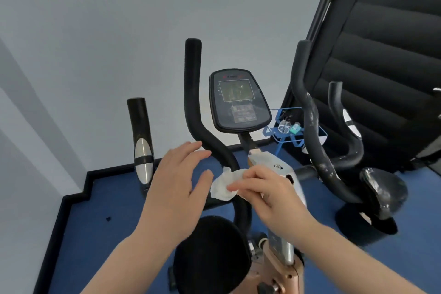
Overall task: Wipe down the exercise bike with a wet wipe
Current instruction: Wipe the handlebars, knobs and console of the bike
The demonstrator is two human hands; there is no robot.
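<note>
Right hand (269,194) pinches the wet wipe (223,187); left hand (180,180), fingers spread, hovers near the handlebar (194,102). Blue rack (290,126) stands far right.

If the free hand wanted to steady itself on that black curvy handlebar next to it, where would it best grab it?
Probably the slanted stretch of the handlebar just past the left hand. That part is a round padded tube, bare and nearest the open fingers, so they could wrap it coming from the left. Lower down, the right hand and wipe sit close beside the bar.
</note>
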